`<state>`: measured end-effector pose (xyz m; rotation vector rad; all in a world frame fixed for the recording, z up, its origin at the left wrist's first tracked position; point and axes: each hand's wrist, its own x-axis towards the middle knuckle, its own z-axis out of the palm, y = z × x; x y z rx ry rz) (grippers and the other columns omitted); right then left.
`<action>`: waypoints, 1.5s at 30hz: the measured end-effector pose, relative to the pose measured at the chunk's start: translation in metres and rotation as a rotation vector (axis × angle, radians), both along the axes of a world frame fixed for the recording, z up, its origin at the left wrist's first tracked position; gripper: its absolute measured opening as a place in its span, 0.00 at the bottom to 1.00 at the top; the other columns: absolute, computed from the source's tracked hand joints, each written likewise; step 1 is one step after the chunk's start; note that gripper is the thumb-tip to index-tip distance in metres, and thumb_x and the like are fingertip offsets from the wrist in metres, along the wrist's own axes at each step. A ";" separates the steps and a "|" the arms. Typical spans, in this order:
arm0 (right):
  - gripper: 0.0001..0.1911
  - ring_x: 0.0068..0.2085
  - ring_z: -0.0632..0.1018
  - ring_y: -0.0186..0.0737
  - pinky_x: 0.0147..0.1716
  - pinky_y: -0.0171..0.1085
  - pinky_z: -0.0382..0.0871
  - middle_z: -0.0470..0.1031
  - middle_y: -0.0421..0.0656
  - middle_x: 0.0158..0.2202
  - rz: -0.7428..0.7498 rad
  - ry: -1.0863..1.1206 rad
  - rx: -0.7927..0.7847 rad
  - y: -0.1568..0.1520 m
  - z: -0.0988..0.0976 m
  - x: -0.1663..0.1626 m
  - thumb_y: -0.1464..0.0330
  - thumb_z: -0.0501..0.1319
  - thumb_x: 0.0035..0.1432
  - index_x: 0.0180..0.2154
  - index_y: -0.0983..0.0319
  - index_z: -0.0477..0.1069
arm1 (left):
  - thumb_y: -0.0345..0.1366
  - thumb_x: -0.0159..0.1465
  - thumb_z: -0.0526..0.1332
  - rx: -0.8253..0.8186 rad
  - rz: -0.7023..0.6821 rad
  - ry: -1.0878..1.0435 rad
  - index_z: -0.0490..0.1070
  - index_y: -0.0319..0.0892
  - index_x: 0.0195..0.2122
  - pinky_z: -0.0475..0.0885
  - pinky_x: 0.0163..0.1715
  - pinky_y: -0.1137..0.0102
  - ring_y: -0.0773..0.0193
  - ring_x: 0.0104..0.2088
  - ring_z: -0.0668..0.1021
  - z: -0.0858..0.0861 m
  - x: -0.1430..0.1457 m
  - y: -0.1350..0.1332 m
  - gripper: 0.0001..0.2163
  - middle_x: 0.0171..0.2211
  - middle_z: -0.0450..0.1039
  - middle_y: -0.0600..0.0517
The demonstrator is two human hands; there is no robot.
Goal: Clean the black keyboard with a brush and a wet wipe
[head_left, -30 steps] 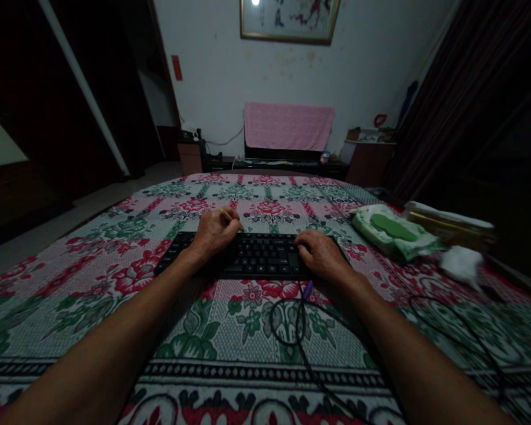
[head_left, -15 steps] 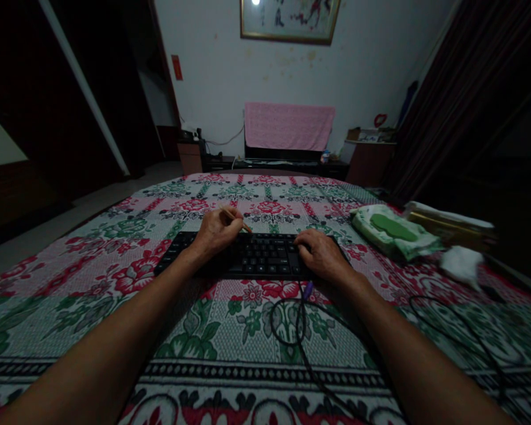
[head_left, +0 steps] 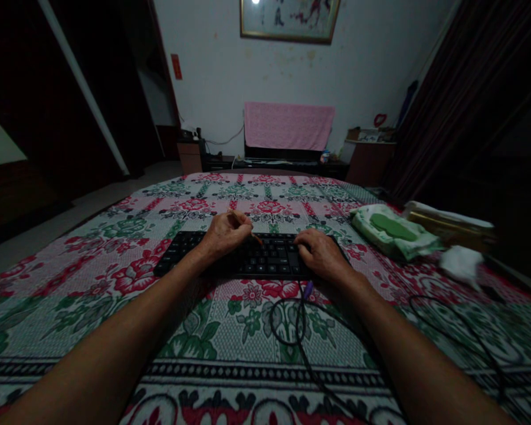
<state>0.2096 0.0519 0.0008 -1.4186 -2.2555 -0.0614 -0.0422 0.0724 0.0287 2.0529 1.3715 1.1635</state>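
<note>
A black keyboard point(head_left: 272, 257) lies on a floral bedspread point(head_left: 92, 277) in front of me. My left hand point(head_left: 225, 233) hovers over the keyboard's left-middle, fingers pinched round a thin brown stick point(head_left: 253, 235) whose tip points down at the keys. My right hand point(head_left: 321, 254) rests on the keyboard's right end, fingers curled over its edge and holding it. The keyboard's dark cable point(head_left: 292, 321) loops on the bedspread between my forearms.
A green and white pack of wipes point(head_left: 392, 230) lies to the right, with a white wad point(head_left: 462, 262) and a long flat box point(head_left: 451, 224) beyond it. Another cable point(head_left: 460, 330) trails at right. A pink cloth-covered set point(head_left: 287, 127) stands by the far wall.
My left hand with the stick has slid rightwards along the keyboard, towards its middle. My right hand has stayed in place.
</note>
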 end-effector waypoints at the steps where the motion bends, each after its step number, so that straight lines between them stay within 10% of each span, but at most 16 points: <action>1: 0.10 0.45 0.73 0.40 0.49 0.37 0.63 0.74 0.47 0.41 0.002 0.000 0.003 0.000 0.000 0.000 0.76 0.54 0.56 0.36 0.63 0.72 | 0.38 0.55 0.56 0.012 0.006 0.025 0.72 0.38 0.26 0.66 0.25 0.73 0.64 0.24 0.75 0.000 0.000 0.000 0.09 0.22 0.74 0.52; 14: 0.10 0.44 0.73 0.40 0.48 0.37 0.63 0.74 0.46 0.40 0.004 0.009 0.015 0.001 -0.001 0.000 0.75 0.54 0.56 0.36 0.63 0.72 | 0.41 0.57 0.56 -0.044 -0.075 -0.172 0.73 0.38 0.30 0.69 0.29 0.73 0.64 0.29 0.77 -0.018 0.022 0.001 0.11 0.27 0.76 0.51; 23: 0.10 0.45 0.73 0.40 0.48 0.37 0.63 0.74 0.47 0.40 -0.004 0.014 0.008 0.000 0.000 0.000 0.75 0.54 0.56 0.36 0.63 0.73 | 0.40 0.57 0.56 0.058 0.183 0.077 0.73 0.38 0.23 0.68 0.29 0.71 0.60 0.28 0.78 0.002 0.010 -0.003 0.13 0.24 0.76 0.48; 29: 0.10 0.44 0.73 0.40 0.48 0.38 0.64 0.74 0.47 0.40 -0.003 0.016 0.007 -0.001 0.000 -0.001 0.76 0.54 0.56 0.36 0.63 0.73 | 0.38 0.59 0.55 0.086 -0.034 0.067 0.72 0.39 0.28 0.68 0.27 0.74 0.65 0.26 0.77 -0.004 0.017 -0.007 0.10 0.24 0.75 0.51; 37: 0.10 0.45 0.73 0.40 0.48 0.37 0.63 0.74 0.47 0.40 -0.010 0.008 0.005 -0.001 0.000 0.000 0.76 0.54 0.56 0.37 0.63 0.73 | 0.33 0.59 0.55 0.376 0.003 0.211 0.72 0.39 0.30 0.70 0.33 0.72 0.65 0.30 0.77 -0.005 0.014 -0.007 0.07 0.31 0.77 0.48; 45: 0.11 0.45 0.73 0.40 0.49 0.37 0.63 0.74 0.47 0.41 -0.020 -0.006 -0.006 -0.001 0.001 -0.001 0.75 0.54 0.56 0.37 0.64 0.73 | 0.32 0.57 0.55 0.183 -0.041 0.167 0.71 0.39 0.26 0.66 0.25 0.75 0.68 0.23 0.75 0.000 0.017 -0.012 0.07 0.23 0.75 0.52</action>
